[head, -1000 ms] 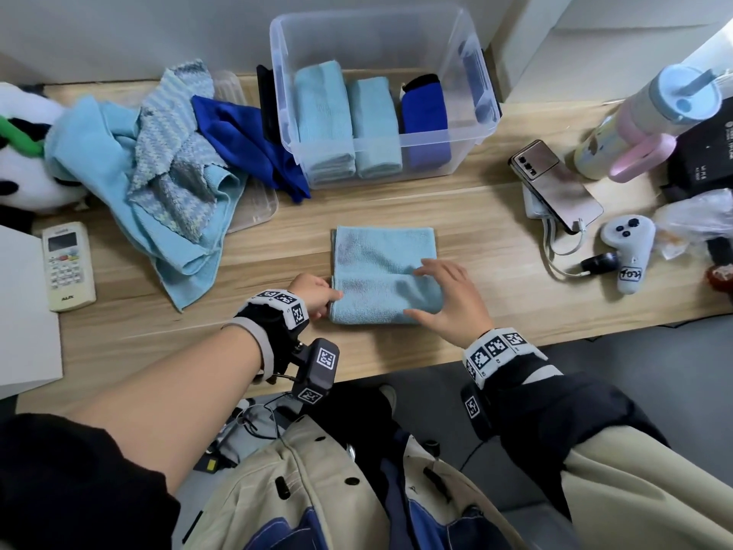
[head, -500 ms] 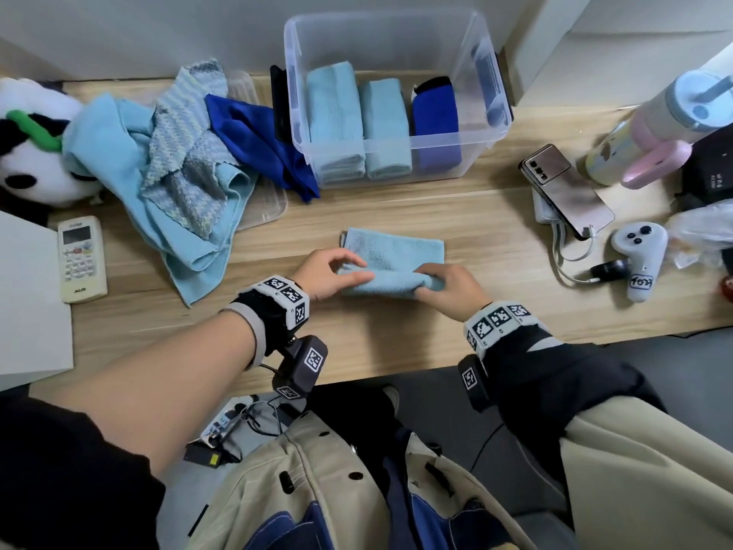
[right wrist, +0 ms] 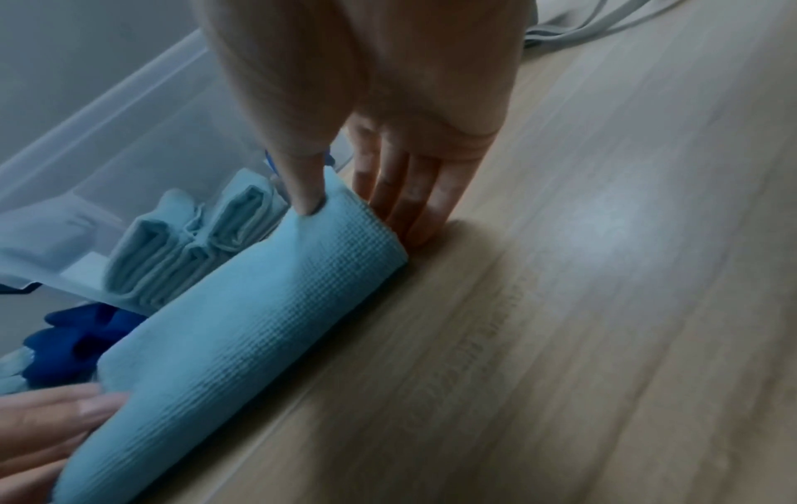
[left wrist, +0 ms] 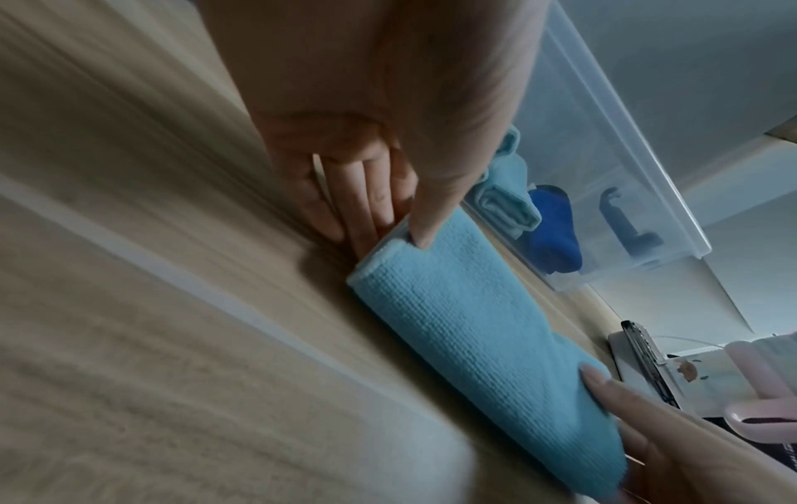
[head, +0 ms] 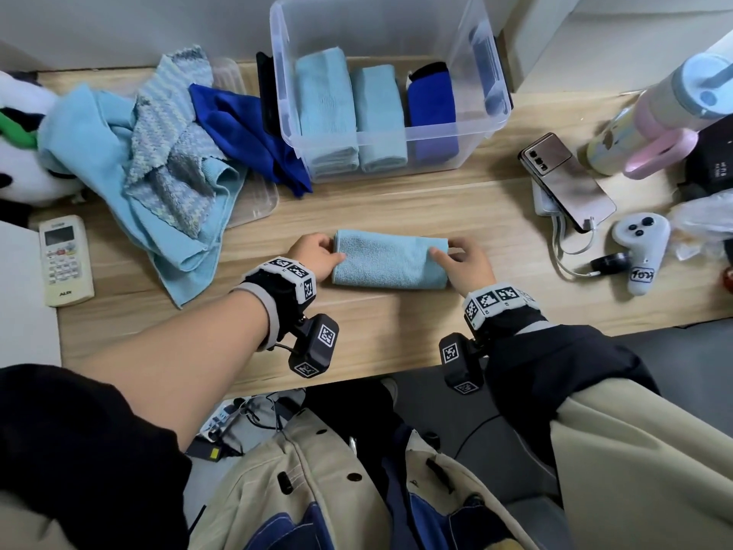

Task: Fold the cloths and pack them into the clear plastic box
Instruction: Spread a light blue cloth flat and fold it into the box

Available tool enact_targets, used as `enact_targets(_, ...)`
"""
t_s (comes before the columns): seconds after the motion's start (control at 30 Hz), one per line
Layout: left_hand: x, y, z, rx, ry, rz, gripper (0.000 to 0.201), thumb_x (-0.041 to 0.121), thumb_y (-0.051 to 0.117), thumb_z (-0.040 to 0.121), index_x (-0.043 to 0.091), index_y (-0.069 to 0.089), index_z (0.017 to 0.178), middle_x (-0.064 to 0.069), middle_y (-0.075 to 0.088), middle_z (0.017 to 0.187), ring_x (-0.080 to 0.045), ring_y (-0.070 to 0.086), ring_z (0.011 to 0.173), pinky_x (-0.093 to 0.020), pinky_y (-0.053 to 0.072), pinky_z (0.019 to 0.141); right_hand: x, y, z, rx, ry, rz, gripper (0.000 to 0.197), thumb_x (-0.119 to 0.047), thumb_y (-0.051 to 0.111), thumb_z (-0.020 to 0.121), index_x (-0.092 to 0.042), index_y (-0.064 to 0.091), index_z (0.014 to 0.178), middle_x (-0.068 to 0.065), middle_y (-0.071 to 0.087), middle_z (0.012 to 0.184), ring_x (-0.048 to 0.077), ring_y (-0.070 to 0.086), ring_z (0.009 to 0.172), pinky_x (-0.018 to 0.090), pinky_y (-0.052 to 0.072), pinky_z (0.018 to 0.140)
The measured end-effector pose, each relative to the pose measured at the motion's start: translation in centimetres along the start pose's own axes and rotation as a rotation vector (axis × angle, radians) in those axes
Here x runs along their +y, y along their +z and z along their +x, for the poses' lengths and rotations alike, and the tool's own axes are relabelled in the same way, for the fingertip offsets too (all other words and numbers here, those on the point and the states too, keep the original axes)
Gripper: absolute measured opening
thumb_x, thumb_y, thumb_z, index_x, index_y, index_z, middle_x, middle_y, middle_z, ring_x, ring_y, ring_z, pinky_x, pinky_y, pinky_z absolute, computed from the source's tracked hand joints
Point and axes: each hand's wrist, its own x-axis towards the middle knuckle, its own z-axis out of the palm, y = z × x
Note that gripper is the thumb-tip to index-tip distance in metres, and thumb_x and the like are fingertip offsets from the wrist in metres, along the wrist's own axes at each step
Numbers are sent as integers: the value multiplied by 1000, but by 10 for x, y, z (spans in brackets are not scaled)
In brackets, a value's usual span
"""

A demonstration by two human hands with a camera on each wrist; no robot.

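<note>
A light blue cloth (head: 390, 260) (left wrist: 474, 324) (right wrist: 241, 324) lies folded into a narrow strip on the wooden table, in front of the clear plastic box (head: 482, 125) (left wrist: 603, 170) (right wrist: 107, 136). My left hand (head: 317, 254) (left wrist: 388, 235) pinches its left end, thumb on top and fingers underneath. At the right end my right hand (head: 460, 260) (right wrist: 358, 211) pinches it the same way. The box holds two folded light blue cloths (head: 349, 113) and a dark blue one (head: 432, 109), standing side by side. Unfolded cloths (head: 139, 152) are heaped at the left.
A dark blue cloth (head: 246, 125) lies beside the box, partly on a clear lid (head: 258, 200). A remote (head: 65, 260) and a panda plush (head: 20, 144) sit far left. To the right are a phone (head: 567, 180), a white controller (head: 640, 248) and a tumbler (head: 654, 113).
The near half of the square cloth was lifted and folded over away from me, which made a narrow strip. Both hands now sit at its two ends.
</note>
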Motion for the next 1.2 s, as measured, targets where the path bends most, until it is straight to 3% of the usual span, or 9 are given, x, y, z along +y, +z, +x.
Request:
enact_targets(0.17,10,0,-3,216,14,7,26,17,58,88,5,59,110,-12,66,111,-27,61,104,-26,43,87,-6,8,-7,-144,148,-287,27,-31,57,88,-7,57,74,16,62,78,29,63,66,35,54,67)
enact_targets(0.27,12,-4,-5,295,18,-68,26,19,51,91,4,58,111,-13,64,111,-26,60,103,-23,40,81,-12,14,-18,-347,281,-345,39,-40,55,87,-5,58,71,13,65,66,23,62,50,27,51,53)
enact_targets(0.37,11,-9,-7,330,-60,-134,29,25,50,89,7,55,111,-15,58,119,-30,55,110,-32,42,96,-20,12,-20,-255,62,-653,46,-60,57,78,-17,53,63,4,61,66,22,58,65,30,44,64)
enact_targets(0.53,7,-19,-17,356,-275,-155,43,29,50,88,1,47,121,-19,46,131,-36,49,118,-38,37,100,-24,22,-15,-45,-183,-608,74,-57,72,67,-11,45,118,7,56,117,25,52,113,35,43,93)
enact_targets(0.73,-15,-18,-20,213,-347,-282,69,44,56,65,-3,51,115,-19,64,110,-34,63,98,-45,52,91,-23,40,-13,-61,-324,-672,93,-48,75,68,-23,27,144,5,34,146,29,31,133,37,27,110)
enact_targets(0.87,-13,-25,-43,-19,-406,-366,31,35,52,85,6,53,98,-9,57,72,-24,56,63,-30,50,70,-30,45,-17,-89,-300,-763,67,-54,70,70,-21,49,125,7,53,124,29,47,117,36,39,95)
enact_targets(0.97,-17,-29,-47,-165,-425,-398,38,34,45,93,4,50,116,-16,63,94,-31,62,87,-32,46,75,-37,57,-27,-207,-200,-778,50,-61,68,70,-18,53,92,3,60,93,24,57,90,30,39,71)
enact_targets(1.03,-20,-32,-46,-189,-408,-400,49,34,47,94,0,46,129,-21,60,119,-34,60,107,-35,46,83,-40,67,-33,-228,-163,-703,49,-56,69,72,-16,49,93,0,57,88,20,54,84,29,38,68)
enact_targets(1.2,-25,-38,-48,-242,-330,-347,43,29,65,84,9,53,121,-10,64,114,-23,60,99,-35,44,94,-48,87,-45,-379,12,-405,26,-40,66,83,-19,53,92,-1,60,74,17,59,66,33,52,72)
